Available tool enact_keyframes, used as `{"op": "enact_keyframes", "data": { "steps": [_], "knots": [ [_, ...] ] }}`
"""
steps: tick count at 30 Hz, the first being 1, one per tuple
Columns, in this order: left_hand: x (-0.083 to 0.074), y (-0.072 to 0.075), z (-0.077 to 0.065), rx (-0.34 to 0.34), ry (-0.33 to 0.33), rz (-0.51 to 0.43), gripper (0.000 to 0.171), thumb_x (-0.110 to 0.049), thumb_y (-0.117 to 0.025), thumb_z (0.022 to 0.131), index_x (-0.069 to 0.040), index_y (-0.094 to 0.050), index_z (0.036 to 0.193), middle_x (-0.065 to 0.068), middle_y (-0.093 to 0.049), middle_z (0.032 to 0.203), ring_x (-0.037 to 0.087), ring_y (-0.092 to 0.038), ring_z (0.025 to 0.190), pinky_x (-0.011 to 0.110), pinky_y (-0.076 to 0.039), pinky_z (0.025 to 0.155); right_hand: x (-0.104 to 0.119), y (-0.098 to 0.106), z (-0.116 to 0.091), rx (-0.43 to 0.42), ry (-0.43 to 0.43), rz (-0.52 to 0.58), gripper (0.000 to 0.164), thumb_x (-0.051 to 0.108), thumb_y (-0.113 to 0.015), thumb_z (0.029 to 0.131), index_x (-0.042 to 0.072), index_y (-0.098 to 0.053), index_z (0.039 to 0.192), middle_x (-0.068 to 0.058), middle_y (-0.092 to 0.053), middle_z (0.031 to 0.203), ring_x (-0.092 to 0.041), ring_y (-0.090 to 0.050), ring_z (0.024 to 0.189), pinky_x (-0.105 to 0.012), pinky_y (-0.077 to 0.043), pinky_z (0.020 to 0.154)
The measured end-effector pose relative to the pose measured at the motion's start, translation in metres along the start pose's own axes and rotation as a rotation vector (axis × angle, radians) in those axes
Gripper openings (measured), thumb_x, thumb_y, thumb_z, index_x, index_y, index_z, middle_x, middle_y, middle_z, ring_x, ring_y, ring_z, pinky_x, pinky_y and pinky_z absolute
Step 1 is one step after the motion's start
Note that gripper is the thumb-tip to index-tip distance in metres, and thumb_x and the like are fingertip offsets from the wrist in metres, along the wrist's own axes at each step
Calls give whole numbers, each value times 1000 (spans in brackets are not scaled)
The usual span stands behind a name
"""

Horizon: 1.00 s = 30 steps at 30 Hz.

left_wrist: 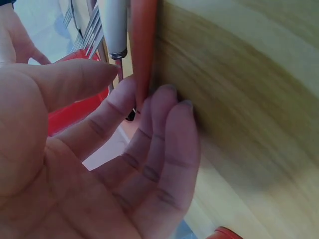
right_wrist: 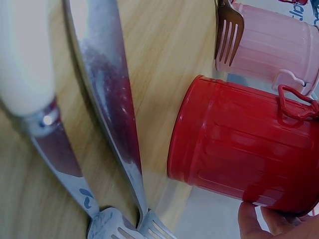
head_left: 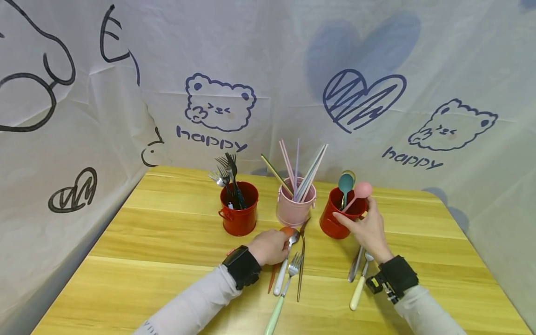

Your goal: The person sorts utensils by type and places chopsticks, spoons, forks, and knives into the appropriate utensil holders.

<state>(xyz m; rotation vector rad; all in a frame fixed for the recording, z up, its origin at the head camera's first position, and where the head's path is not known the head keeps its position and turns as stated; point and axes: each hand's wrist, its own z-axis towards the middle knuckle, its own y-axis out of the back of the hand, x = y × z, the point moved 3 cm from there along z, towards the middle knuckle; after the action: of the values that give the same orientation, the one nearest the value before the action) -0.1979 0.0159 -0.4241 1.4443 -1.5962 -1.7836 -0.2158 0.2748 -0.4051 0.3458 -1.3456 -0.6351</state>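
In the head view, the orange spoon point(head_left: 287, 231) lies on the striped wood table point(head_left: 167, 270), its long axis aimed just past twelve o'clock, bowl uppermost and tapered handle running to about seven. A white-handled spoon point(head_left: 281, 278) lies alongside, nearly parallel. The left hand point(head_left: 270, 247) is bent over the orange spoon from nine o'clock. The pink spoon point(head_left: 362, 190) stands tilted in the red bucket point(head_left: 332, 228), bowl toward one-thirty; the right hand point(head_left: 370, 230) is spread wide at the bucket's four o'clock, thumb by the rim.

The left wrist view shows the palm side, hidden from above: fingers half curled, index tip at the smooth, matte orange shaft, which runs from twelve to six. Whether they truly pinch it, I cannot tell.

In the right wrist view, fingertips touch the bucket's glossy, ribbed wall at six o'clock. Two forks point(right_wrist: 110, 226) point(right_wrist: 155, 228) point that way too, their tines unclear from above.
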Motion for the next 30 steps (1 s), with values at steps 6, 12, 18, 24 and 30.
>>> {"op": "enact_keyframes", "data": {
  "steps": [6,12,18,24,30],
  "knots": [
    [2,0,-1,-25,-5,-24,27,-15,-65,93,-14,-55,68,-3,-45,63,13,-45,57,23,-33,52,1,-1,1,2,3,8,85,26,-81,85,1,-31,149,-26,-49,146,-42,-49,130,-62,-48,105],
    [8,2,-4,-84,-55,-67,20,-7,-69,87,-12,-62,70,-4,-49,63,12,-45,58,20,-34,53,0,0,1,-9,15,0,85,26,-82,85,0,-32,148,-26,-50,145,-42,-50,129,-61,-50,104],
    [17,4,-8,-94,-81,-203,12,0,-71,82,-8,-64,77,-2,-52,69,12,-48,65,20,-37,59,-1,-1,1,-7,18,6,84,25,-82,84,0,-33,148,-26,-51,144,-41,-51,128,-60,-51,103],
    [27,5,-13,-65,-54,-384,15,-1,-73,83,-3,-62,93,0,-55,74,12,-51,68,19,-41,62,0,-1,0,-6,9,10,84,26,-82,85,0,-33,148,-25,-51,144,-40,-51,129,-60,-50,104],
    [32,5,-17,-36,15,-515,33,-3,-76,83,-2,-53,107,3,-62,79,11,-58,63,20,-48,60,3,0,-1,2,6,15,83,26,-81,85,0,-33,148,-25,-50,145,-41,-50,129,-61,-49,106]
  ]
}}
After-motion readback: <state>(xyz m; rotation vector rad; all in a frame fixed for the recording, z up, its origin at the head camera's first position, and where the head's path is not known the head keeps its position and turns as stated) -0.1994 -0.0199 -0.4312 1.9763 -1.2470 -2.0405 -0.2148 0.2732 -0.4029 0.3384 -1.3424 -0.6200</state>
